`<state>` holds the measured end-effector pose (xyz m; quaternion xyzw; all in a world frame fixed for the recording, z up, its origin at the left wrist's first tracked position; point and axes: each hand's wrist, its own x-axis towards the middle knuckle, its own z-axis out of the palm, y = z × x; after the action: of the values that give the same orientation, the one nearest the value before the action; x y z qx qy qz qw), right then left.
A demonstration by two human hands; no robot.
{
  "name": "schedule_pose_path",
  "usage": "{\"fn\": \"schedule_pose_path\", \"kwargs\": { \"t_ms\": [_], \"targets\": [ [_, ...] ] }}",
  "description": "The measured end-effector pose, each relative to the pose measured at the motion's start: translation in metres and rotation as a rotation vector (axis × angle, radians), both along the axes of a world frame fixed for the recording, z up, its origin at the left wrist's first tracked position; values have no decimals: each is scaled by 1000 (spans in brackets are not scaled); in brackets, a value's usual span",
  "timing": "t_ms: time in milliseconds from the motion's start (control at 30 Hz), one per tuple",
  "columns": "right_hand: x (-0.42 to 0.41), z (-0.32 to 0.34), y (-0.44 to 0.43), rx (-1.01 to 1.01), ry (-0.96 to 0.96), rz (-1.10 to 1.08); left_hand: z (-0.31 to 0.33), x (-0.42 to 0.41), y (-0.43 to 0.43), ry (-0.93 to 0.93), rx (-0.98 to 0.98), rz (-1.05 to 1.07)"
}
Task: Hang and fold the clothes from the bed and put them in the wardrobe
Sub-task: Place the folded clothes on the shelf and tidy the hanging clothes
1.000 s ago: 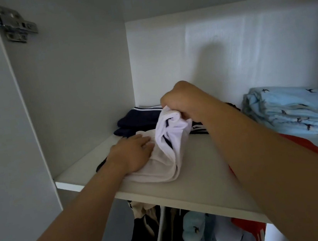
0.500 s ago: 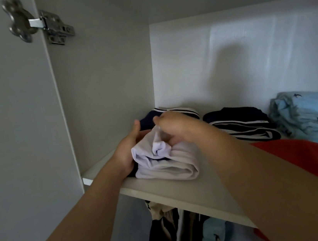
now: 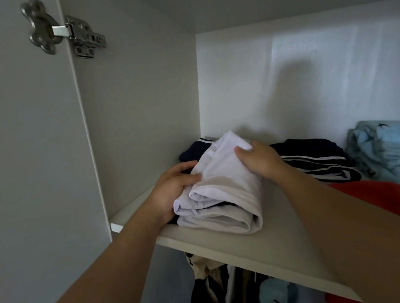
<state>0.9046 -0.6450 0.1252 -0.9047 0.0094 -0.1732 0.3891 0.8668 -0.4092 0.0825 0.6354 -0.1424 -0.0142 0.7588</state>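
Note:
A folded white garment (image 3: 221, 194) lies on the wardrobe shelf (image 3: 265, 247), near its left front edge. My left hand (image 3: 173, 188) presses against the garment's left side, fingers on the cloth. My right hand (image 3: 261, 158) rests on its top right, fingers pinching the upper fold. The garment's far end leans on a folded navy piece with white stripes (image 3: 193, 151) behind it.
Another navy striped pile (image 3: 322, 160) lies right of the white one, then an orange-red garment (image 3: 391, 200) and a light blue stack (image 3: 394, 148). Clothes hang below the shelf (image 3: 227, 290). The open door with its hinge (image 3: 63, 32) stands at the left.
The white garment went from bunched and lifted in my right hand to lying folded on the shelf. My hands now hold its two sides. The camera has shifted left.

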Motion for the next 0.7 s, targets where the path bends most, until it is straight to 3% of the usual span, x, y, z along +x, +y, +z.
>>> {"fn": "schedule_pose_path", "kwargs": {
  "t_ms": [167,233,300,367,467,533,633,700],
  "targets": [
    [8,31,17,170,-221,105,4,-3,1,199,-182,-234],
    [15,38,26,42,-150,116,5,-3,3,244,-198,-305],
    [24,33,33,-226,-20,114,6,-2,3,298,-172,-276],
    [31,18,41,-473,149,109,8,0,6,281,47,-50],
    [31,0,50,-627,334,82,15,3,11,183,311,191],
    [33,-2,50,-621,309,65,27,-1,14,10,595,255],
    [28,-8,46,-561,112,41,37,-20,-2,-385,928,402],
    [28,-16,43,-543,34,75,17,-33,-22,-420,1045,376]
  ]
}}
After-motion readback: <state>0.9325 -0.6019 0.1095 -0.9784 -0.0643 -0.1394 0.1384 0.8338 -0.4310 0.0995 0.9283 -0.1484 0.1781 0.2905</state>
